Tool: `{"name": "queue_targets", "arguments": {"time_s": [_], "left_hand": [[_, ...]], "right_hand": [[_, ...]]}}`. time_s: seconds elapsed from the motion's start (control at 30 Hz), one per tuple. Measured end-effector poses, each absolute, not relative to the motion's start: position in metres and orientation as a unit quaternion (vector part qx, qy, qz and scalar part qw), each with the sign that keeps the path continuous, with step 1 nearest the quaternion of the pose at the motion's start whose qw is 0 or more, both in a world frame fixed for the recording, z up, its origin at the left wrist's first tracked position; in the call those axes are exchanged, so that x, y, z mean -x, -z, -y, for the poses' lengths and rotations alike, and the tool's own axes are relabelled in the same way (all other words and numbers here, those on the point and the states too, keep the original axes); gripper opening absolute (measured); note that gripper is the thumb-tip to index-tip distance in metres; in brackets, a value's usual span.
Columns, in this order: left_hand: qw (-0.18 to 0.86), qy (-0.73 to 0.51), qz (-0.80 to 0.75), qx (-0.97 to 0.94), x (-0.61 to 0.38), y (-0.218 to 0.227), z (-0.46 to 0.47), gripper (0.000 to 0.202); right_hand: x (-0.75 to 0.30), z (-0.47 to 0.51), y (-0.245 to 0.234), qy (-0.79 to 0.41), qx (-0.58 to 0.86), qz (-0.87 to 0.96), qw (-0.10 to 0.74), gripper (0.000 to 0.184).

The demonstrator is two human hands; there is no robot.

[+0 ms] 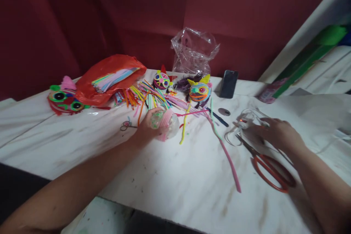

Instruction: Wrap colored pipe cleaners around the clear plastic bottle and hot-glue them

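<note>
On the table [164, 186]: clear ball [173, 128] with pink strands [165, 120], left grip [150, 121] curled round its left side. Right of ball, right grip [279, 129] at white cord [253, 112]; closed or not, cannot tell. Probably best: steady ball lightly, strands uncrushed, cord clear of scissors [270, 181]. Table pale, marbled; dark red backdrop [131, 14] behind ball.

I see the left arm [90, 173] stretched forward, the left hand [150, 120] curled in a grip; the right forearm [319, 172] angles inward, the right hand [283, 134] palm down, its fingers [270, 121] blurred
</note>
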State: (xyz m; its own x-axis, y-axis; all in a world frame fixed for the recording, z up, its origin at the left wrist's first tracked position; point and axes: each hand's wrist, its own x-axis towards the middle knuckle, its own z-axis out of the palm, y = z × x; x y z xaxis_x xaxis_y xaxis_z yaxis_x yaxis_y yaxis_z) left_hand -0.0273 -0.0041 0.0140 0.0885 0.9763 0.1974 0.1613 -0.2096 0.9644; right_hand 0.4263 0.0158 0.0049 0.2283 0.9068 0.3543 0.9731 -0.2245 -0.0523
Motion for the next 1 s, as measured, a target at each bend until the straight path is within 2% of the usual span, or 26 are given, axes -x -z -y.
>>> {"name": "queue_targets", "arguments": {"time_s": [0.1,0.2,0.27,0.33,0.47,0.63,0.8,1.0], "left_hand": [[0.405,-0.488,-0.469,-0.615,0.028,-0.014,0.003,0.074],[0.409,-0.478,-0.468,-0.62,0.028,-0.014,0.002,0.075],[0.411,-0.47,-0.467,-0.626,0.028,-0.014,0.003,0.075],[0.406,-0.466,-0.468,-0.632,0.028,-0.016,0.004,0.076],[0.395,-0.466,-0.47,-0.638,0.027,-0.018,0.007,0.075],[0.424,-0.449,-0.478,-0.624,0.024,-0.018,0.01,0.077],[0.442,-0.457,-0.452,-0.625,0.024,-0.018,0.012,0.076],[0.466,-0.448,-0.44,-0.623,0.024,-0.02,0.016,0.076]], "right_hand": [[-0.398,-0.005,-0.02,0.095,0.725,0.626,0.27,0.027],[-0.35,-0.002,-0.029,0.048,0.651,0.704,0.28,0.022],[-0.317,-0.007,-0.031,-0.007,0.585,0.783,0.214,0.022],[-0.289,-0.018,-0.031,-0.012,0.6,0.788,0.135,0.024],[-0.261,-0.052,-0.025,0.005,0.675,0.73,0.105,0.021],[-0.259,-0.09,-0.018,-0.038,0.747,0.655,0.104,0.013],[-0.27,-0.108,-0.031,-0.084,0.747,0.625,0.21,0.018],[-0.27,-0.12,-0.052,-0.137,0.674,0.615,0.387,0.012]]}}
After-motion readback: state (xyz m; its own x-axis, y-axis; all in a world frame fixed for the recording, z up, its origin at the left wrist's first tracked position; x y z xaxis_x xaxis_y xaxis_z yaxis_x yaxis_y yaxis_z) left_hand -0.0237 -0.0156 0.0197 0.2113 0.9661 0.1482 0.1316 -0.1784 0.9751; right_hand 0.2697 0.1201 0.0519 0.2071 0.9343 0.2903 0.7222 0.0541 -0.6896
